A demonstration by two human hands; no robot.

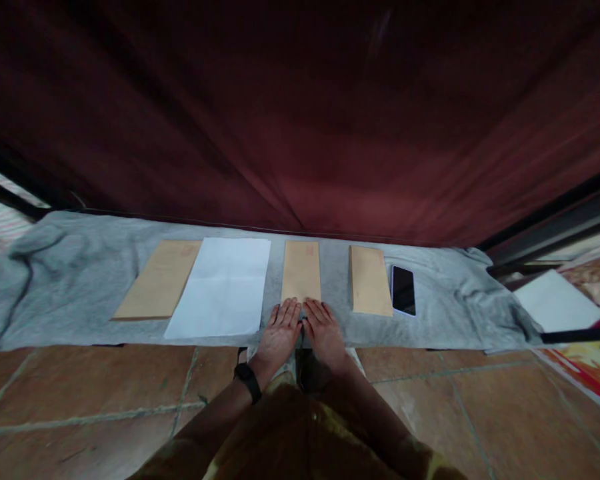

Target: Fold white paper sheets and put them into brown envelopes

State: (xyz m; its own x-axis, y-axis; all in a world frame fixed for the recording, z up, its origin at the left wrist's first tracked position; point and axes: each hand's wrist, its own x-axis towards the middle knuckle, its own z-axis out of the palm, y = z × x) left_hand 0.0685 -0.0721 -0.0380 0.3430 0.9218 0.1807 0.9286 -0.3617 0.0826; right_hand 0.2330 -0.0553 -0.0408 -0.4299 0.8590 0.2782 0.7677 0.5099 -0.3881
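Observation:
A brown paper envelope (pixel 301 270) lies flat in front of me, a small reddish print near its far edge. My left hand (pixel 280 330) rests with stretched fingers on its near end. Beside it, my right hand (pixel 324 330) also lies flat, fingertips on the same near edge. The two thumbs nearly meet. To the left are white paper sheets (pixel 223 287) and, partly next to them, a stack of larger brown envelopes (pixel 157 280). Right of my hands sits another small stack of brown envelopes (pixel 371 280).
A grey cloth (pixel 105 247) covers the narrow bench. A phone (pixel 403 291) with a dark screen lies right of the envelopes. Dark red fabric (pixel 300 133) hangs behind the bench between dark frame bars. A white sheet (pixel 557 301) lies at far right. Below is tiled floor (pixel 105 380).

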